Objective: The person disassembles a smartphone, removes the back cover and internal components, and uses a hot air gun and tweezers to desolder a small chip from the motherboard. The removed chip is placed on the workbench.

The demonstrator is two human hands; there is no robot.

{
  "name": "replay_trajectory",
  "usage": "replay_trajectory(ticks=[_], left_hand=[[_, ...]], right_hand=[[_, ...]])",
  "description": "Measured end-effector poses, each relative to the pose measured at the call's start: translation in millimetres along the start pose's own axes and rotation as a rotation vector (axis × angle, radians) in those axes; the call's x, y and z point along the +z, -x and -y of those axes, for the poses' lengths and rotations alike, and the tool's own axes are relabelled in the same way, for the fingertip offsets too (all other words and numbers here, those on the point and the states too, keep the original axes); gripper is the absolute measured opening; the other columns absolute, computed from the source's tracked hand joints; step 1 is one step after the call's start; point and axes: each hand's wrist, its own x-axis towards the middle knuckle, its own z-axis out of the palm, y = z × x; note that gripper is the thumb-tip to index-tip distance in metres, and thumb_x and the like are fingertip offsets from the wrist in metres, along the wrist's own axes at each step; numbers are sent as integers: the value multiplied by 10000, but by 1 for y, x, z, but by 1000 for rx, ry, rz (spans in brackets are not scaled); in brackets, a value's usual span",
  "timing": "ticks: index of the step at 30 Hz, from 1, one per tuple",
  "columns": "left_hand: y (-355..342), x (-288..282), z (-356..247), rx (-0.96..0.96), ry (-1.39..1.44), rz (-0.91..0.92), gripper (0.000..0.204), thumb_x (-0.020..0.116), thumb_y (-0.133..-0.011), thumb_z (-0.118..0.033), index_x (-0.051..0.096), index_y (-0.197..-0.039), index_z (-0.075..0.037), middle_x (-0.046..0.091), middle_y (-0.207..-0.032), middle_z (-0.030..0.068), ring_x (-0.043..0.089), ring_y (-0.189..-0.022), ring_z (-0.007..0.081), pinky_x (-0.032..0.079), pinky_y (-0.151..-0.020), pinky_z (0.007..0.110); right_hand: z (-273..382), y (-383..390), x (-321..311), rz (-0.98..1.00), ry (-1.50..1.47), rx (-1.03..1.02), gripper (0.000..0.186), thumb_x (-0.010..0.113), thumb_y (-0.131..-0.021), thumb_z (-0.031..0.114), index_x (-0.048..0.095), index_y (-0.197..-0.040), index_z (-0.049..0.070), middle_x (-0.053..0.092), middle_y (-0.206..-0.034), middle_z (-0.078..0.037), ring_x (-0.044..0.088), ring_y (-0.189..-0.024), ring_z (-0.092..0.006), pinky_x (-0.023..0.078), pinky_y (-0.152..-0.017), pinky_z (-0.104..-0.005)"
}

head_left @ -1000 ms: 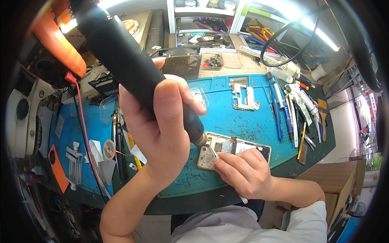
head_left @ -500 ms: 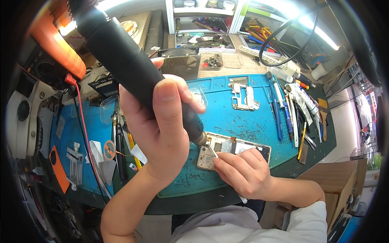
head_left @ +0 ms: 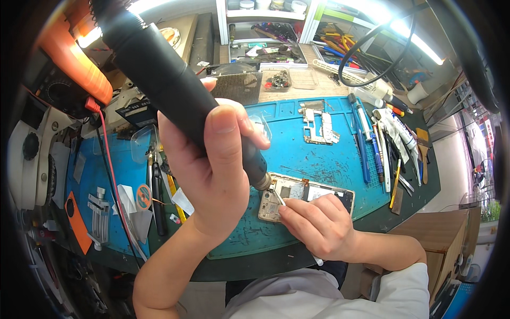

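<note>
My left hand (head_left: 212,159) is wrapped round the black handle of a hot-air gun (head_left: 164,85), thumb along its near side. Its metal nozzle tilts down onto the top left corner of an opened phone frame (head_left: 276,215), which lies flat on a blue work mat (head_left: 234,239). In my right hand (head_left: 321,226) is a slim, pale pair of tweezers (head_left: 279,199); the tip meets the frame close under the nozzle. My right fingers are closed and rest over the frame's near edge. The exact spot under the nozzle is too small to make out.
A phone circuit board (head_left: 319,126) lies farther back on the mat. Pens, a brush (head_left: 423,142) and other tools crowd the right side. An orange multimeter (head_left: 79,64), its red lead (head_left: 108,154) and a small metal clamp (head_left: 99,215) are at left. Drawers (head_left: 265,40) stand behind.
My left hand and the hot-air gun have shifted very slightly to the right. The right hand, the tweezers and the phone frame stay practically in place.
</note>
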Motion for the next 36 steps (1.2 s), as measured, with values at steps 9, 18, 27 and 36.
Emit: replay_trajectory(ticks=[9,18,27,36], left_hand=[[-1,1,-1,2,4,6,397,452,-1139,-363,405,-1377,-49,561,-881,65,615,-692,143,559,-676,319],[-1,0,0,-2,0,1,387,443,-1143,-351,405,-1382,-49,557,-887,65,612,-697,143,557,-681,322],[0,-2,-1,-11,0,6,379,437,-1146,-336,402,-1384,-44,554,-895,69,609,-707,149,554,-690,324],[1,4,-2,-78,-6,-73,385,423,-1152,-336,401,-1397,-40,537,-894,57,600,-721,144,541,-703,306]], right_hand=[[-1,0,1,-11,-4,-8,340,749,-749,46,727,-1071,-63,717,-1063,-133,593,-709,-166,438,-629,-297],[-4,-6,-4,-14,-155,98,327,809,-766,15,718,-1076,-32,728,-1020,-106,599,-697,-193,449,-609,-310],[-11,-9,-30,-152,-373,268,280,767,-770,-25,727,-1045,3,742,-959,-110,669,-690,-228,501,-610,-310],[-34,23,-63,-276,-1607,1336,438,472,-1139,327,587,-1379,-21,713,-1175,-118,678,-1036,-159,537,-886,-308]])
